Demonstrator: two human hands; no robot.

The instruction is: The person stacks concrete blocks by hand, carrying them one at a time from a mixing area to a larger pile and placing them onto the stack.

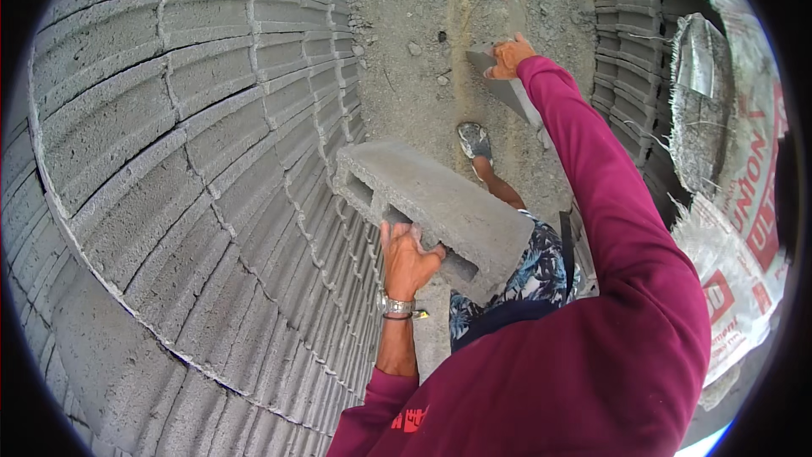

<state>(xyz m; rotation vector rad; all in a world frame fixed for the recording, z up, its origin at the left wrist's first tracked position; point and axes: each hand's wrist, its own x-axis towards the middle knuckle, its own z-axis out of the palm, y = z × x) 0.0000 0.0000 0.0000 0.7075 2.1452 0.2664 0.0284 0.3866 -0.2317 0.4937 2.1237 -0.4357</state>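
Block of grey hollow concrete (452,203), against the left hand (410,264) hooked into its cavity (395,215), I judge heavy, stiff, best held there, while farther ahead the right hand (510,57) clasps another grey concrete block (512,98).

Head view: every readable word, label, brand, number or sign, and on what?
White sacks, right: large red and white lettering, partly legible; wording withheld.
Maroon top: small red print; wording withheld.
Wristwatch: any markings too small to read.
Hollow concrete block in left hand: no text visible.
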